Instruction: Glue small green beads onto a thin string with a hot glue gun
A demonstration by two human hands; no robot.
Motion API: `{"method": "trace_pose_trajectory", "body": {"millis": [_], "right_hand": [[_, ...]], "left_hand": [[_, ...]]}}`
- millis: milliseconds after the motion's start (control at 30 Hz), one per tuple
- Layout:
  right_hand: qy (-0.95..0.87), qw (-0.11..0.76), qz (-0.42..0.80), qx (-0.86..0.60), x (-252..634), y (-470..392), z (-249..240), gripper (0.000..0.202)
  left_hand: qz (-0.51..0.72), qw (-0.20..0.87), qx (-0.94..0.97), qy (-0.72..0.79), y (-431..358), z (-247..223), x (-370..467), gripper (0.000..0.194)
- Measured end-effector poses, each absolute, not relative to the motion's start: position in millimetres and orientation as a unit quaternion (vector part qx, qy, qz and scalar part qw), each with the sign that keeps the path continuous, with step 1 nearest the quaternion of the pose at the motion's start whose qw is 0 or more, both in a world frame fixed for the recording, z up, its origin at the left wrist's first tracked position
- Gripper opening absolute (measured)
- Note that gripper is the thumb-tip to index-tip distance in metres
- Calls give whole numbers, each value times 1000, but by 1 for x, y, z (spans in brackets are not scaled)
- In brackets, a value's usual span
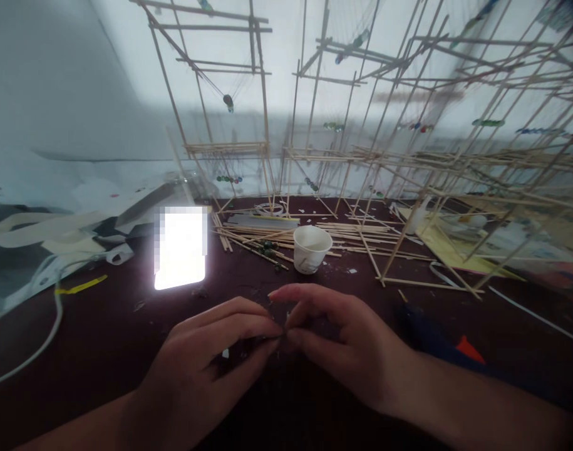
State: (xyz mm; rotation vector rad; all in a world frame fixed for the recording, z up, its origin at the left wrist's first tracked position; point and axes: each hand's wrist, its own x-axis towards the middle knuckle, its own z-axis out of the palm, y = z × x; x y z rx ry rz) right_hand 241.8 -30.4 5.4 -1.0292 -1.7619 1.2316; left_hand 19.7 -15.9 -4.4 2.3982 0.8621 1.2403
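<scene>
My left hand and my right hand meet low in the middle of the head view, just above the dark tabletop. Thumb and fingertips of the left are pinched together. The right also pinches, its index finger raised and stretched over the left fingertips. Whatever lies between them is too small and dark to name. Beyond the hands stands a white paper cup; its contents are hidden. Thin wooden sticks lie around and behind it, with several dark green marbles on them to its left.
Tall stick frames with strings and hanging marbles rise across the back and right. A glowing screen stands at left, near a white cable and yellow tape strip. Beside my right forearm lies a dark blue object with an orange part.
</scene>
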Motion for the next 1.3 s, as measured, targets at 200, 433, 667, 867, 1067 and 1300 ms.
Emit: {"method": "trace_pose_trajectory", "body": {"millis": [200, 433, 667, 867, 1067, 1300], "right_hand": [[-688, 368, 479, -403, 241, -30, 7, 44], [-691, 369, 469, -407, 242, -31, 6, 42], [-687, 369, 479, -403, 243, -30, 6, 43], [-685, 381, 475, -400, 242, -31, 1, 43], [-694, 377, 467, -397, 241, -30, 0, 42], [-696, 373, 478, -384, 239, -31, 0, 42]], "left_hand": [[433, 132, 841, 297, -17, 3, 21, 17], [418, 154, 839, 312, -16, -4, 17, 17], [431, 159, 831, 314, -18, -3, 19, 17], [417, 175, 842, 296, -18, -7, 15, 21], [424, 178, 837, 296, -20, -11, 19, 12], [381, 177, 857, 299, -21, -10, 21, 9]]}}
